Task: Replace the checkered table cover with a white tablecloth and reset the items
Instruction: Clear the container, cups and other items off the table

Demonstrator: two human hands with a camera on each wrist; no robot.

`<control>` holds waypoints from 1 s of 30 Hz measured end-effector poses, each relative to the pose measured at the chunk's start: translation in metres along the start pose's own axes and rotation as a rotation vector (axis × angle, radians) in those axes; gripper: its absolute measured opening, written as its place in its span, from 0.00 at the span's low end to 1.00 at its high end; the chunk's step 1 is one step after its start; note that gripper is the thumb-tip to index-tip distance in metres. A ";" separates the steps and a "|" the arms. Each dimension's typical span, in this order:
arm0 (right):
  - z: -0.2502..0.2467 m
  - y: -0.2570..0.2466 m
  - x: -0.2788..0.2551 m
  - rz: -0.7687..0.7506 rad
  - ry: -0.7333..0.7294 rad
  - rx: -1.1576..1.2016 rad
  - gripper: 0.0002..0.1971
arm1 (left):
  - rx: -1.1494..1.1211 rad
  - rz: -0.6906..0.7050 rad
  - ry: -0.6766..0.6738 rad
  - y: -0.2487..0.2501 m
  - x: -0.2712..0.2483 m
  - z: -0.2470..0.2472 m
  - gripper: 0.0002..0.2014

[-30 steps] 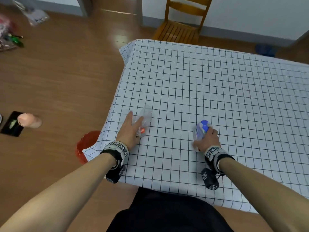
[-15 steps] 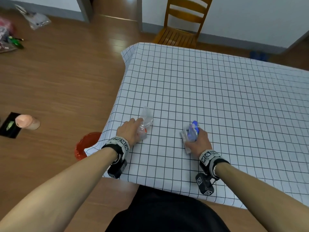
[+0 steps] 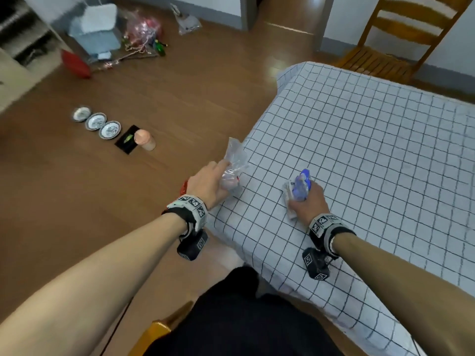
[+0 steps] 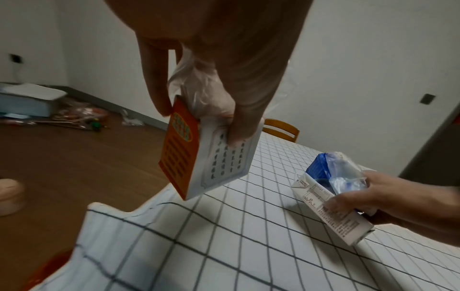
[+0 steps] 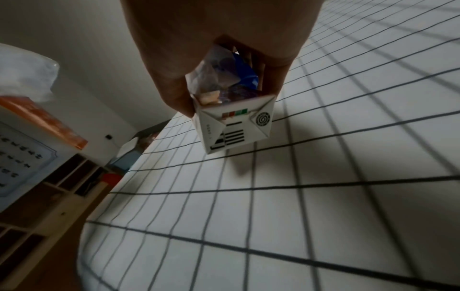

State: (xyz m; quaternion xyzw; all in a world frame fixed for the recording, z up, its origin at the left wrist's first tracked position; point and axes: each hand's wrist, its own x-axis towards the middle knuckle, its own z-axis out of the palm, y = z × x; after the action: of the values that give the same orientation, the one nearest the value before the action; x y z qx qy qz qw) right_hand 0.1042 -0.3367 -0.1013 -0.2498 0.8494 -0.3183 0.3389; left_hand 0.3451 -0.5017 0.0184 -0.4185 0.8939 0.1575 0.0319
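Left hand [image 3: 209, 185] grips orange-white carton [image 4: 209, 155], raised over left edge of checkered cover [image 3: 372, 160]. Right hand [image 3: 307, 201] clasps blue-white carton [image 4: 331, 204] just above cover, near front edge.

We hold two cartons over the near-left corner of the worktop [image 3: 359, 150]: the left hand [image 3: 208, 185] has its carton [image 4: 211, 155] above the left edge, and the right hand [image 3: 308, 199] has its carton [image 4: 331, 206] further in from that edge, both well apart from the far edge. Beyond the far edge stands a chair [image 3: 401, 39]. On the floor [image 3: 180, 104] left of the worktop, three dishes [image 3: 96, 121], a flat card [image 3: 126, 142] and a cup [image 3: 145, 140] lie in a row, with a pile of bags [image 3: 144, 32] behind them by the wall.
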 end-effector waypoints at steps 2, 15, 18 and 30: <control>0.017 -0.019 -0.001 -0.030 -0.039 0.014 0.39 | 0.000 -0.064 0.025 -0.020 -0.016 -0.010 0.32; 0.112 -0.132 0.014 -0.154 -0.140 -0.029 0.39 | 0.012 -0.260 0.210 -0.149 -0.011 -0.042 0.28; 0.148 -0.151 0.033 -0.148 -0.122 -0.033 0.36 | -0.012 -0.228 0.183 -0.187 0.015 -0.038 0.28; 0.288 -0.249 0.050 0.072 0.094 0.071 0.30 | -0.071 0.081 -0.088 -0.336 0.145 -0.033 0.31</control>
State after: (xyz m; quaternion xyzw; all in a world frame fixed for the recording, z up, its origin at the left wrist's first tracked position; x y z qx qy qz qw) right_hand 0.3355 -0.6438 -0.1089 -0.1917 0.8611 -0.3469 0.3185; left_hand 0.5082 -0.8208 -0.0635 -0.3753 0.9018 0.2085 0.0499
